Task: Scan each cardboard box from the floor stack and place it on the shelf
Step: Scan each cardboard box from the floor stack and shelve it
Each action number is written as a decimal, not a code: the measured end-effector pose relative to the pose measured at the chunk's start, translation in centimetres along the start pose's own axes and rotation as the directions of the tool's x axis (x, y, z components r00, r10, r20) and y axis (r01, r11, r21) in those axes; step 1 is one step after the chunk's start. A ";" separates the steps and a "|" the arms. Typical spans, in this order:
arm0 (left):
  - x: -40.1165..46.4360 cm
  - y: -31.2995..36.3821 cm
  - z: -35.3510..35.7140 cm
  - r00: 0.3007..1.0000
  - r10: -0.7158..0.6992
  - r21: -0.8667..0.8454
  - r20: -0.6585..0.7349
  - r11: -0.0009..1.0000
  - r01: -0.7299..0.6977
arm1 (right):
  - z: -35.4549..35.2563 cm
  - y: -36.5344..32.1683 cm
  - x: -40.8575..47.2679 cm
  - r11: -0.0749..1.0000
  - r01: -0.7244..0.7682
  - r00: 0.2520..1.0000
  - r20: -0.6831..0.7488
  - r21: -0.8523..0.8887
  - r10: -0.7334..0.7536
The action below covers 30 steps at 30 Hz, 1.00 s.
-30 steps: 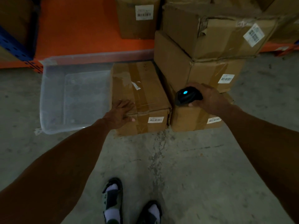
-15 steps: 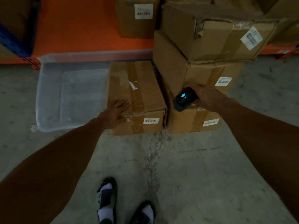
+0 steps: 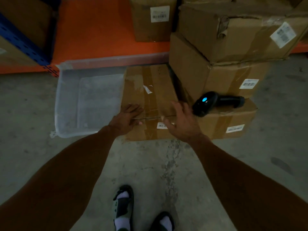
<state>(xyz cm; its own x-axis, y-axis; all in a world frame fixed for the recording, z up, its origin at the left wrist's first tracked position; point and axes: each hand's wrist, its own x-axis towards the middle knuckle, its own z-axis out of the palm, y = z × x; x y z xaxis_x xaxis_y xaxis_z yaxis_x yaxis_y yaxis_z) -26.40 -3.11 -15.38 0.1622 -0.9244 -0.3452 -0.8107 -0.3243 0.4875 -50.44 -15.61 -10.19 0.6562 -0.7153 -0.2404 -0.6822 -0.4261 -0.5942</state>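
A taped cardboard box [image 3: 155, 90] lies flat on the concrete floor with a barcode label on its front face. My left hand [image 3: 125, 120] rests flat on its near left top edge. My right hand [image 3: 182, 124] hovers open over the box's near right corner, partly hiding the label. The black barcode scanner [image 3: 215, 103], its blue light on, lies on the bottom box [image 3: 233, 120] of the stack to the right. Two more boxes [image 3: 216, 77] are piled on that one. The orange shelf [image 3: 93, 30] runs behind.
A clear plastic bin [image 3: 86, 100] stands on the floor left of the box. Another labelled box [image 3: 150, 19] sits on the shelf. A blue rack upright [image 3: 21, 40] is at the far left. My feet in sandals [image 3: 123, 207] stand on bare concrete.
My right hand has set the scanner down on the bottom stack box and moved left, open, over the flat box. My left hand has stayed on the box.
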 end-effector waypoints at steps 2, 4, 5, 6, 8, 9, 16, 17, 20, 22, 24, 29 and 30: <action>-0.3 -1.3 -0.1 0.999 0.037 -0.021 -0.025 0.999 -0.037 | 2.5 0.0 1.1 0.951 -0.209 0.976 -0.018 0.226 0.219; -0.5 -2.1 0.0 0.999 0.020 -0.099 -0.042 0.995 -0.024 | 4.1 0.5 2.2 0.840 -0.370 0.919 0.022 0.398 0.394; -0.5 -2.4 0.1 0.998 -0.038 -0.151 -0.057 0.988 0.029 | 4.7 0.8 2.7 0.795 -0.416 0.894 0.040 0.442 0.446; -0.3 -2.4 0.3 0.990 -0.119 -0.207 -0.076 0.973 0.101 | 5.0 1.2 3.2 0.764 -0.444 0.875 0.044 0.468 0.482; 0.5 -1.9 0.8 0.956 -0.263 -0.318 -0.129 0.924 0.211 | 5.6 1.9 4.1 0.739 -0.455 0.856 0.015 0.497 0.517; 1.1 -1.7 1.1 0.939 -0.312 -0.358 -0.147 0.901 0.243 | 5.8 2.2 4.5 0.744 -0.445 0.855 -0.011 0.499 0.519; 2.8 -3.2 1.5 0.851 -0.525 -0.569 0.006 0.698 0.435 | 5.8 3.4 5.9 0.687 -0.441 0.850 0.024 0.577 0.526; 2.7 -3.2 1.6 0.850 -0.527 -0.584 0.004 0.688 0.430 | 5.8 3.3 5.9 0.699 -0.427 0.861 0.021 0.573 0.509; 2.7 -3.0 1.7 0.842 -0.540 -0.634 -0.016 0.657 0.409 | 5.8 3.2 5.6 0.750 -0.359 0.899 -0.009 0.556 0.438; 2.6 -3.0 1.6 0.833 -0.554 -0.665 -0.010 0.626 0.408 | 5.9 3.4 5.8 0.778 -0.333 0.916 -0.015 0.533 0.402; 2.5 -3.1 1.5 0.834 -0.551 -0.721 -0.003 0.580 0.380 | 5.9 3.5 5.9 0.789 -0.345 0.918 0.007 0.508 0.397; 2.3 -3.3 1.6 0.861 -0.508 -0.780 -0.008 0.542 0.312 | 5.4 4.6 6.0 0.814 -0.346 0.936 0.115 0.467 0.332; 2.4 -3.3 1.7 0.860 -0.510 -0.782 -0.012 0.541 0.310 | 5.1 4.7 6.0 0.816 -0.348 0.937 0.142 0.462 0.319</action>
<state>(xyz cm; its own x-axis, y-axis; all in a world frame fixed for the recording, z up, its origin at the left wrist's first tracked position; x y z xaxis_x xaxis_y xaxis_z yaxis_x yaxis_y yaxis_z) -24.32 -3.90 -19.12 0.5600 -0.6320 -0.5357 0.0515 -0.6188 0.7839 -48.06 -19.06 -18.36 0.4430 -0.7278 -0.5235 -0.6359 0.1566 -0.7557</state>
